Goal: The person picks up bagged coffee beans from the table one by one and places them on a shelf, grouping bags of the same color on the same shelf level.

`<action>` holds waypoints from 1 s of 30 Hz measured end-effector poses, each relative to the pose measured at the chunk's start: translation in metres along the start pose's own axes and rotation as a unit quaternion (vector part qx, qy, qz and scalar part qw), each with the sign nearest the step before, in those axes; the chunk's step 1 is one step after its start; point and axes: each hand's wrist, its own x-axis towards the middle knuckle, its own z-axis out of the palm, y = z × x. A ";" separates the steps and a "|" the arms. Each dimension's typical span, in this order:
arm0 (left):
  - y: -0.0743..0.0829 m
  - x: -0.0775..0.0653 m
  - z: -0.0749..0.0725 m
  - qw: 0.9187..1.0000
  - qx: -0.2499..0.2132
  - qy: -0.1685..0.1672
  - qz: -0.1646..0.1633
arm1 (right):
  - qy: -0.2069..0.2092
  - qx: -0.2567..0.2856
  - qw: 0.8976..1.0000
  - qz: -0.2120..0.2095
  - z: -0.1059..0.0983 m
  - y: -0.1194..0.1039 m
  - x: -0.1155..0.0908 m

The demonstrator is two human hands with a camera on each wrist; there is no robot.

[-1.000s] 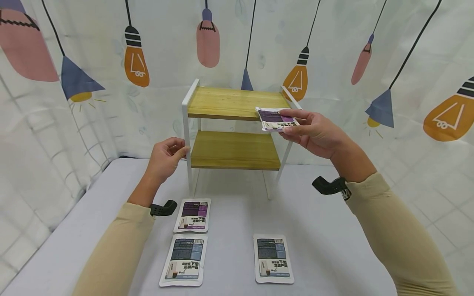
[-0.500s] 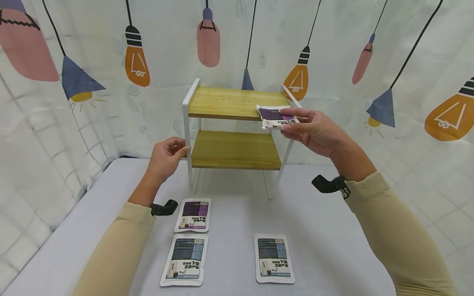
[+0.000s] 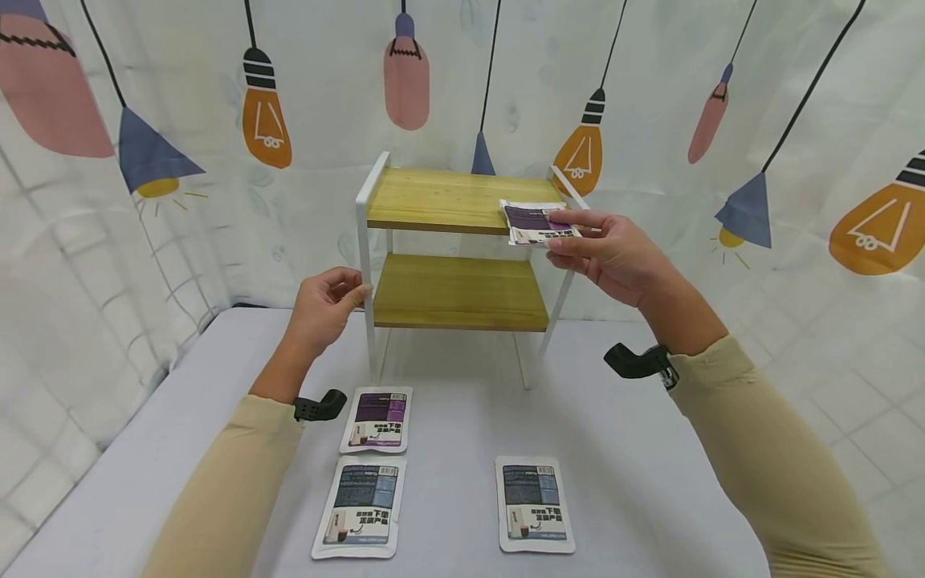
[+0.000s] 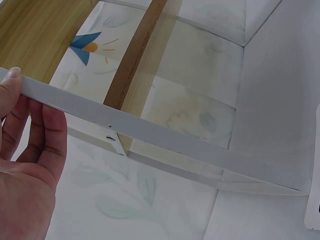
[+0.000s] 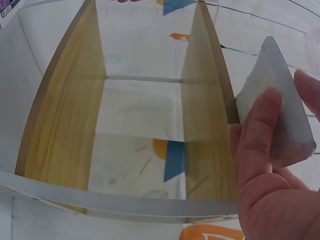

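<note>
A two-tier shelf (image 3: 462,293) with yellowish wood boards and a white frame stands on the table. My left hand (image 3: 325,313) grips its left front post (image 3: 364,249); the left wrist view shows the thumb over the post (image 4: 165,135) and fingers behind it. In my right hand (image 3: 617,253), a flat pouch (image 3: 531,222) with a purple and white label is pinched between thumb and fingers. It overlaps the right front edge of the top board in the head view. In the right wrist view the pouch (image 5: 295,122) shows its pale underside beside the board's edge.
On the white-covered table (image 3: 448,433) lie a purple-labelled pouch (image 3: 376,420) and a blue-labelled pouch (image 3: 359,507) at left. Another blue-labelled pouch (image 3: 535,506) lies to the right. A patterned curtain (image 3: 325,104) hangs behind the shelf.
My right hand has raised the near edge of the pouch slightly, so it looks flatter and a little higher against the top board. The left hand has stayed on the post.
</note>
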 end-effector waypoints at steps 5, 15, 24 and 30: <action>-0.001 0.000 0.000 1.000 -0.001 0.000 0.004 | 0.016 -0.004 1.000 -0.005 0.001 0.001 0.001; 0.000 0.000 0.000 1.000 0.004 0.000 0.000 | 0.040 -0.024 0.999 -0.015 0.001 0.000 0.002; 0.000 0.000 0.000 1.000 0.008 -0.001 -0.005 | 0.067 -0.036 0.997 -0.015 0.004 0.002 0.003; 0.001 -0.001 0.000 1.000 0.014 -0.001 -0.007 | 0.080 -0.035 0.996 -0.028 0.004 0.005 0.004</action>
